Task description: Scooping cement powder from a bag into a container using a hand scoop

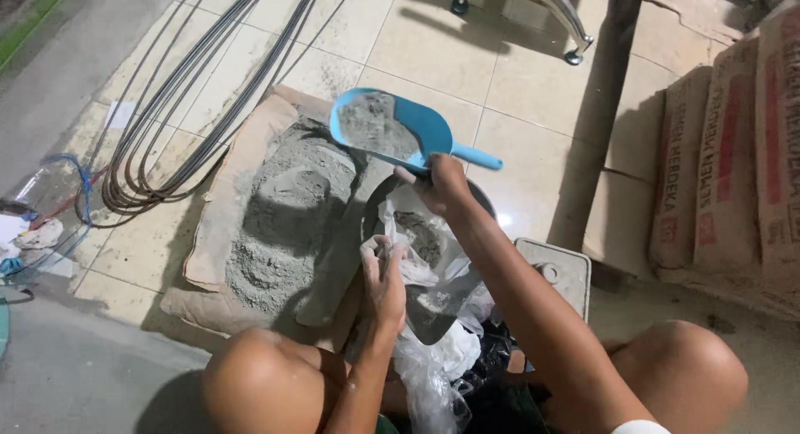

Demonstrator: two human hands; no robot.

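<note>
Cement powder (379, 127) fills the blue scoop (390, 127) gripped by the right hand (440, 182) above the clear plastic bag (421, 250) (mouth pinched open by the left hand (383, 280)); tipping comes next, needing steady aim.

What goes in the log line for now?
right hand: holds blue scoop of cement powder | left hand: holds plastic bag open

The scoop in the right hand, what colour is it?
Light blue scoop, loaded with grey powder; head view.

Cement sacks (733, 150) cut off at right edge
</note>
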